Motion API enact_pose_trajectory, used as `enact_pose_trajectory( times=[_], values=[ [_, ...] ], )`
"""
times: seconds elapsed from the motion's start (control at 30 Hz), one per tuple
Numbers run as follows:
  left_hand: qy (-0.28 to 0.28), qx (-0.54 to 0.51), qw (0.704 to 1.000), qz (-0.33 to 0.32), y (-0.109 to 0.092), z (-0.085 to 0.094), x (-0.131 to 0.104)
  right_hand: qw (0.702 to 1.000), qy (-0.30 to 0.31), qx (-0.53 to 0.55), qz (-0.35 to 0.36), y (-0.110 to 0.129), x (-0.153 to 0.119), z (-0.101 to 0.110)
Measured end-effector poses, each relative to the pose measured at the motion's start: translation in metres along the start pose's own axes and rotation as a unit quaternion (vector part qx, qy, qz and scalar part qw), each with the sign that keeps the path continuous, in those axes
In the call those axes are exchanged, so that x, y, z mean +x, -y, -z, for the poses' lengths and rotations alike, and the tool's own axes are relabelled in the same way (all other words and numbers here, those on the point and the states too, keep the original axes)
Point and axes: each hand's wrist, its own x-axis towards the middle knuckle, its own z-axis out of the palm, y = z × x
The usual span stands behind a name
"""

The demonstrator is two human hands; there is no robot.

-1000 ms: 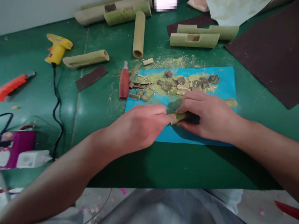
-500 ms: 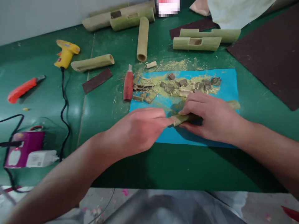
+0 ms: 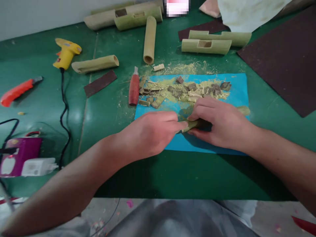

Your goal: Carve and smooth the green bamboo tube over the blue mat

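My right hand (image 3: 219,123) grips a pale green bamboo tube (image 3: 244,110) that lies along the blue sheet (image 3: 237,80). Its far end shows to the right of my knuckles, and its near end pokes out between thumb and fingers. My left hand (image 3: 158,131) is closed, with thumb and forefinger pressed at that near end. Whatever its fingers pinch is hidden from view. Beyond both hands, dark sandpaper scraps (image 3: 176,92) lie among bamboo dust and shavings. A red-handled chisel (image 3: 134,89) rests at the sheet's left edge.
Cut bamboo tubes (image 3: 206,46) lie across the back of the green table. To the left are a yellow glue gun (image 3: 66,54) with a black cord, an orange utility knife (image 3: 17,92) and a purple power box (image 3: 24,154). A large brown sheet (image 3: 283,62) covers the right.
My left fingertips have slid slightly right, further over the near end of the bamboo tube. My right hand keeps its grip. The whole view has shifted a little.
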Motion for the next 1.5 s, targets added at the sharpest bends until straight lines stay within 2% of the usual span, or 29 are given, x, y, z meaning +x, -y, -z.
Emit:
enact_pose_trajectory(
  times=[0.43,0.6,0.8,0.93,1.1,1.23,1.4,1.5],
  values=[
    [-0.011,0.009,1.0,0.017,0.001,-0.0008,-0.0027,1.0,0.012,-0.008,-0.012,0.0006,0.001,0.0014],
    [-0.008,-0.011,1.0,0.003,0.0031,-0.0012,-0.0024,1.0,0.014,-0.005,-0.013,0.0007,0.0012,0.0018],
    [-0.056,-0.018,0.998,-0.01,0.0052,-0.0064,-0.0023,1.0,0.011,-0.013,0.0,-0.0004,0.0004,0.0006],
    [-0.043,-0.035,0.998,-0.008,0.0051,-0.005,-0.0033,1.0,0.012,-0.012,0.004,-0.0005,0.0008,0.0013],
    [-0.063,-0.045,0.997,-0.004,0.0063,-0.0068,-0.002,1.0,0.017,-0.012,-0.001,0.0003,0.002,0.0029],
    [-0.039,-0.048,0.998,0.005,0.0062,-0.0073,-0.0031,1.0,0.014,-0.011,-0.002,0.0006,0.0013,0.0025],
    [-0.048,-0.037,0.998,0.002,0.0053,-0.0068,-0.0025,1.0,0.002,-0.013,0.003,0.0006,0.0002,0.0016],
    [-0.032,-0.037,0.999,0.003,0.0055,-0.006,-0.002,1.0,-0.004,-0.008,0.001,0.0002,-0.0001,0.0014]
  ],
)
